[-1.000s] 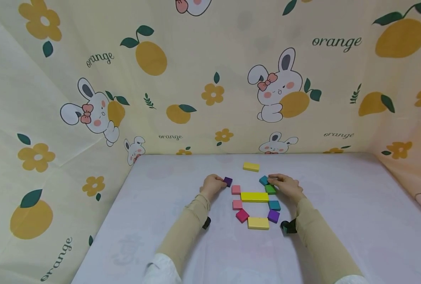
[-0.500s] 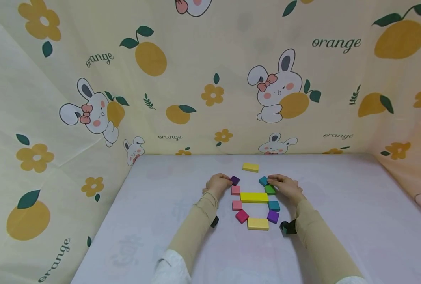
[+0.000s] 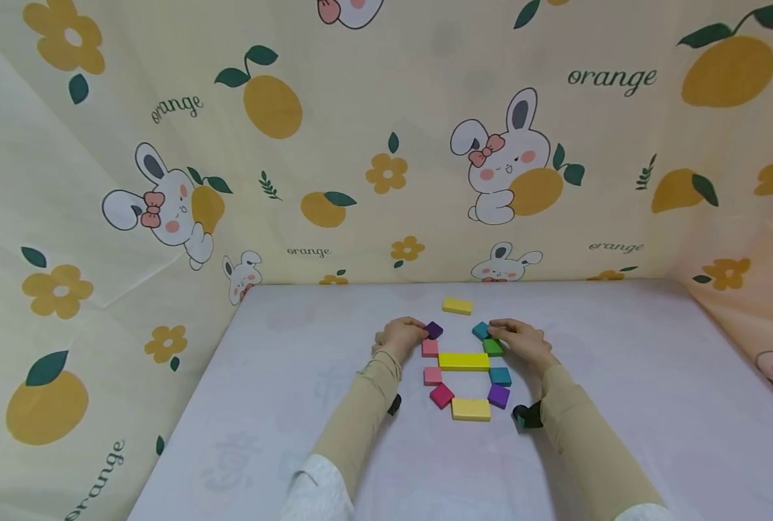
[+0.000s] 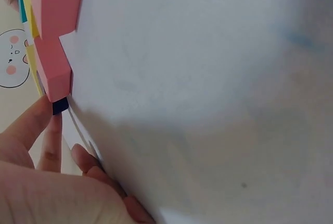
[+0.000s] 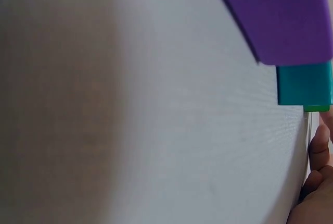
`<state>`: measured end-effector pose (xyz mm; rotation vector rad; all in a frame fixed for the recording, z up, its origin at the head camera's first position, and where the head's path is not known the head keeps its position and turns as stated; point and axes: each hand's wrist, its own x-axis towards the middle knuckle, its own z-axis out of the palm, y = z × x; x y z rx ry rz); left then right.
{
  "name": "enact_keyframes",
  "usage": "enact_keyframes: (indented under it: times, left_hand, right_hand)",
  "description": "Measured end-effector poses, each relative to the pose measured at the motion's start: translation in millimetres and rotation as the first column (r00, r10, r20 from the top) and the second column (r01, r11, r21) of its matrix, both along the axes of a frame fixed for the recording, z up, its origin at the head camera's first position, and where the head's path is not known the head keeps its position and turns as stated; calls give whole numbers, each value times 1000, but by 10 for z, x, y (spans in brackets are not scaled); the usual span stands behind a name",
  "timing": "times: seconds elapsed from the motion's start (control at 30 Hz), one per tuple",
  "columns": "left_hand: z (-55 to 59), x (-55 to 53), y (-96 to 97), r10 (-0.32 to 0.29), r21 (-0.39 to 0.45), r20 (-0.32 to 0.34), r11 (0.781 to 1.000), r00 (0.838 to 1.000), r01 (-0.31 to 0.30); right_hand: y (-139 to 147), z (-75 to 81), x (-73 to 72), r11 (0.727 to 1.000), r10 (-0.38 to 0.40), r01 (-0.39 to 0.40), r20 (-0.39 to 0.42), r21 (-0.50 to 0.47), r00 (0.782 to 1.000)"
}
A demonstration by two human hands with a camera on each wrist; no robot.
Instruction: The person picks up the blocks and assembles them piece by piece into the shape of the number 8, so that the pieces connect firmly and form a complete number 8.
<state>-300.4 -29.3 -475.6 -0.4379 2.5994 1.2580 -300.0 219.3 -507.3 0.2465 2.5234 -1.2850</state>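
Note:
The left hand (image 3: 402, 338) pinches a dark purple block (image 3: 433, 330) at the upper left corner of an outline of flat colored blocks. In the left wrist view, two fingers (image 4: 32, 125) meet that dark block (image 4: 60, 106) beside a pink block (image 4: 54, 73). Across from it, the right hand (image 3: 522, 340) holds a teal block (image 3: 480, 331) by its right side, just above a green block (image 3: 493, 347). Its grip is hidden in the right wrist view, where a purple block (image 5: 291, 21) and a lower teal block (image 5: 306, 84) fill the upper right.
A long yellow block (image 3: 463, 362) crosses the outline's middle. Below lie a pink block (image 3: 433, 375), a crimson block (image 3: 441, 396) and a pale yellow block (image 3: 471, 409). Another yellow block (image 3: 457, 306) lies apart, beyond both hands. A patterned cloth (image 3: 334, 145) hangs behind the white table (image 3: 243, 405).
The left hand has moved right with the dark purple block, bringing it above the upper pink block and turning it slantwise. The right hand stays at the teal block.

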Motion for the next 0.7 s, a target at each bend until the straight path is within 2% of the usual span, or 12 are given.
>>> enact_keyframes:
  times: [0.17, 0.33, 0.4, 0.47, 0.57, 0.7]
  left_hand:
    - [-6, -6, -20, -7, -7, 4, 1000, 1000, 7]
    - [7, -21, -39, -9, 11, -3, 1000, 1000, 9]
    - [2, -9, -41, -7, 20, -6, 1000, 1000, 7]
    - [-5, 16, -39, -7, 23, -6, 1000, 1000, 7]
    - [-19, 44, -31, 4, 24, -5, 1000, 1000, -3]
    - [-12, 41, -15, 7, 27, -7, 1000, 1000, -7]
  right_hand:
    - [-4, 20, -51, 1000, -3, 3, 38, -18, 999]
    - [30, 126, -184, 996, 69, -61, 125, -67, 990]
    - [42, 191, -221, 994, 102, -97, 121, -44, 987]
    - [14, 277, -217, 993, 113, -116, 77, 36, 991]
    - [-101, 375, -202, 980, 133, -124, -48, 155, 990]
    - [-299, 444, -204, 948, 219, -161, -195, 274, 956]
